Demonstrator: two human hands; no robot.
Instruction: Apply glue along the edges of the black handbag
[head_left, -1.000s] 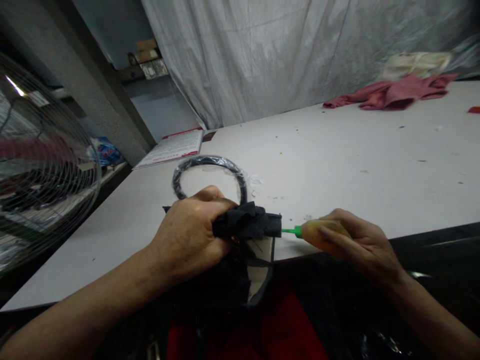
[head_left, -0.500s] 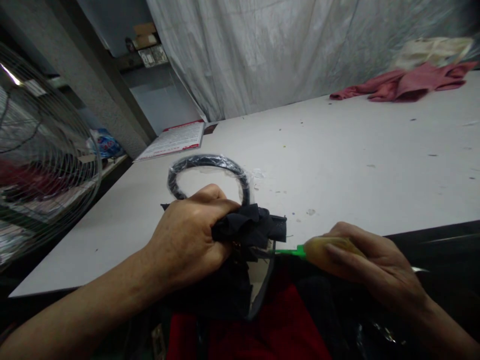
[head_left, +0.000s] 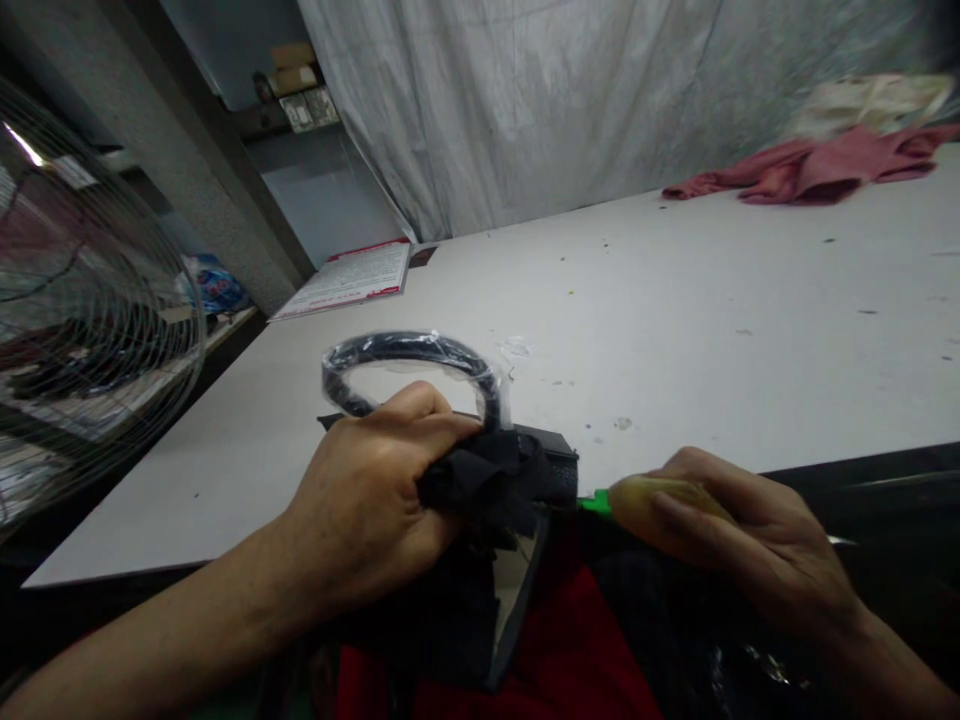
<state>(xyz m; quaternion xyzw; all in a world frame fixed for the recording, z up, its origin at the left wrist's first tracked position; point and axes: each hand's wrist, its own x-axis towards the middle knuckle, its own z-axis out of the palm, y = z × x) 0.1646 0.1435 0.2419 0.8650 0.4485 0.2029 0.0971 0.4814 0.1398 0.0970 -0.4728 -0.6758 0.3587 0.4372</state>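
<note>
My left hand is closed around bunched black fabric at the opening of a black handbag. Above the knuckles arches the bag's round black handle, wrapped in clear plastic. A pale inner face of the bag shows at its right side. In my right hand is a yellowish squeeze bottle with a green nozzle. The nozzle points left at the bag's right edge, and its tip is hidden behind the black material there. My left fingertips are also out of sight in the fabric.
The white table extends behind the bag. On it lie a printed sheet at the left and a pink cloth at the far right. A wire-guarded fan stands at the left. A grey curtain hangs along the back.
The bag's handle has tipped lower and a little left. The bag's black edge now covers more of the green nozzle. Both hands keep their hold, with little movement.
</note>
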